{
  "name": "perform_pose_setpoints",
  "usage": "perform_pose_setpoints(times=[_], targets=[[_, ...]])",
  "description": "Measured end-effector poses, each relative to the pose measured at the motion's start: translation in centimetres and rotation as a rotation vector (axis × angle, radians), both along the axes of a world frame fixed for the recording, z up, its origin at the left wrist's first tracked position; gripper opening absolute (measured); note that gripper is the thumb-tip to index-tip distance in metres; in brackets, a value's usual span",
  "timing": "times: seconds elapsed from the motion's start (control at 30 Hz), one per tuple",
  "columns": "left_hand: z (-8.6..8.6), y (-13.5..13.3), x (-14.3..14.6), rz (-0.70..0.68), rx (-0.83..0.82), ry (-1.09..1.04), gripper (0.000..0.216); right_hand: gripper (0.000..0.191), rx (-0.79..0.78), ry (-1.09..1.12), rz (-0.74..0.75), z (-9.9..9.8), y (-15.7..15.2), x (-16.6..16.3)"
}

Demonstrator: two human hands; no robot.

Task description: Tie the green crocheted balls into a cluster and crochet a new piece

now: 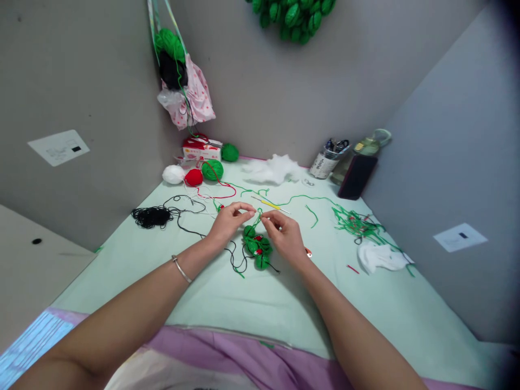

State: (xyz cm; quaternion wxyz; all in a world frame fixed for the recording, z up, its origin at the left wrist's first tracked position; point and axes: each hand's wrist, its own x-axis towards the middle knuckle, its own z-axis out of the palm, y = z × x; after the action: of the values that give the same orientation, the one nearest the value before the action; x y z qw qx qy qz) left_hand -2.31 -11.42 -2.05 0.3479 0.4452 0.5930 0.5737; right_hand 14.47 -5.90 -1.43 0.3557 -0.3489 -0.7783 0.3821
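Observation:
My left hand [230,221] has thumb and forefinger pinched at the edge of a small loop of green yarn [260,210]. Opposite it, my right hand [283,232] pinches the same yarn close to the loop. Below, a cluster of small green crocheted balls [257,246] with dark stripes and red bits lies on the table, and the yarn runs up from it. Loose black yarn [239,265] trails beside the cluster. A yellow-handled crochet hook [270,205] rests just beyond my fingertips.
Behind my left hand sit a black yarn bundle [152,216], a white ball [173,174], a red ball [194,177] and a green ball [212,170]. White stuffing [273,170], a pen cup [324,162] and a phone [357,177] stand farther back. Green scraps [359,223] lie right.

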Motion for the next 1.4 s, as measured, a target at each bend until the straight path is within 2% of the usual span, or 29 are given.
perform_pose_setpoints(times=[0.13, 0.5, 1.0, 1.4], targets=[[0.02, -0.02, 0.28, -0.034, -0.032, -0.161, 0.03, 0.019, 0.024, -0.018, 0.012, -0.13, -0.18, -0.03], [-0.08, 0.1, 0.41, -0.045, -0.023, -0.257, 0.029, 0.02, 0.068, -0.058, 0.027, -0.31, -0.33, -0.03], [0.1, -0.02, 0.57, -0.06, -0.036, -0.275, 0.03, 0.02, 0.135, -0.117, -0.02, 0.22, -0.78, -0.17], [0.02, 0.06, 0.52, -0.087, -0.03, -0.266, 0.015, 0.02, 0.232, -0.143, -0.041, -0.23, -0.5, -0.06]])
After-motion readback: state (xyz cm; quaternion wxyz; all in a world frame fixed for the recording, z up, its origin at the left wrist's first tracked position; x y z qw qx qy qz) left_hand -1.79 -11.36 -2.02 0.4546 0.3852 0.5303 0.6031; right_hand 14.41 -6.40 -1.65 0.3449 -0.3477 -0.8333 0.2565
